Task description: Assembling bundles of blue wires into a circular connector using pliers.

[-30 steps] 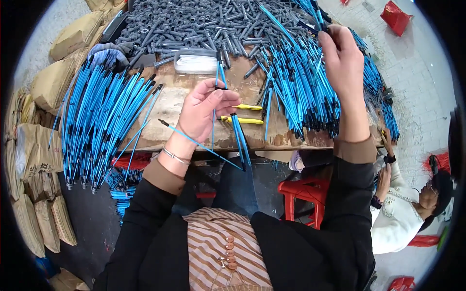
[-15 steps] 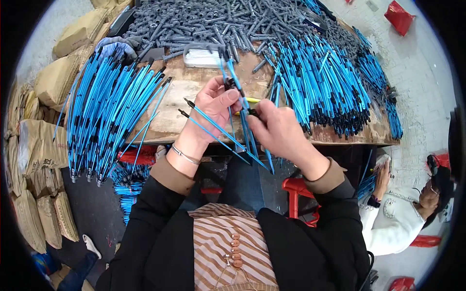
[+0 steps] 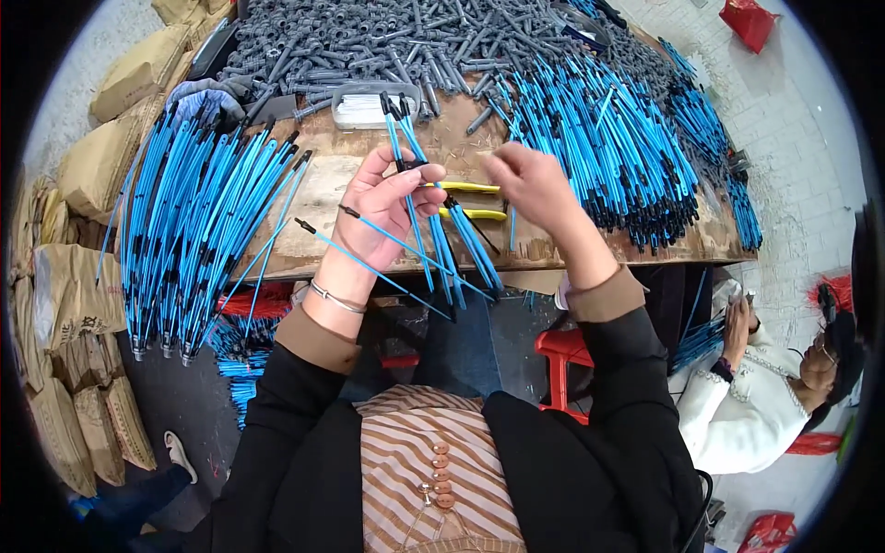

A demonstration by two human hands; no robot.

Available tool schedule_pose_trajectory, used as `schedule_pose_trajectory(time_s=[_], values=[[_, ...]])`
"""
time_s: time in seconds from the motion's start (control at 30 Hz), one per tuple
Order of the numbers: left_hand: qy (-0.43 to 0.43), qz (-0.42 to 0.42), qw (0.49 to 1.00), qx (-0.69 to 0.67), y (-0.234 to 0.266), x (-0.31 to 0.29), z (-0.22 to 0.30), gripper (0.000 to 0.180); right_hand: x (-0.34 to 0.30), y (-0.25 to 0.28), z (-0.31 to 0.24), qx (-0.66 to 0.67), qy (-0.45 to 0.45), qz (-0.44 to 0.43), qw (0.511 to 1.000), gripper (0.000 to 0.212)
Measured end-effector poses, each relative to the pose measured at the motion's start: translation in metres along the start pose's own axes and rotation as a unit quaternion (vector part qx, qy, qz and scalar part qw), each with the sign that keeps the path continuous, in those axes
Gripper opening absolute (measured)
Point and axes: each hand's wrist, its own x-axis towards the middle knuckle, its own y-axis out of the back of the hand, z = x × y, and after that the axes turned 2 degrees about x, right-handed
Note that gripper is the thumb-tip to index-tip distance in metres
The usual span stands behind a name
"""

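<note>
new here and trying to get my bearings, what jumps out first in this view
Bright blue tubes with black ends dominate: one fanned bundle hangs over the wooden table's left edge and a bigger heap lies at its right. At centre the left hand grips a few blue tubes, the right hand beside it. A pile of grey fittings fills the far side.

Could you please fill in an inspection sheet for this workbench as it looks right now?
Surface: worn wooden bench.
Job's things: blue tubes with black tips bunched in the left hand.
Clutter: big blue tube pile on the left, another on the right, grey fittings at the back, yellow-handled tool.
Grippers: left hand gripping the bunch; right hand beside it, apparently empty.
Cables: nothing seen.
Surroundings: brown sacks, red stool, seated person at right.
</note>
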Motion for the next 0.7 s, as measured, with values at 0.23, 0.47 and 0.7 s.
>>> schedule_pose_trajectory(time_s=[0.23, 0.47, 0.7], values=[[0.142, -0.290, 0.941, -0.101, 0.037, -0.008, 0.009, 0.017, 0.028, -0.009, 0.056, -0.324, -0.141, 0.069, 0.933, 0.027], [0.116, -0.216, 0.965, -0.088, 0.052, -0.015, 0.010, 0.016, 0.020, -0.015, 0.034, -0.244, 0.000, 0.153, 0.958, 0.023], [0.084, -0.051, 0.994, -0.048, 0.063, -0.002, -0.003, 0.016, 0.027, -0.027, 0.019, -0.289, 0.006, 0.112, 0.951, 0.022]])
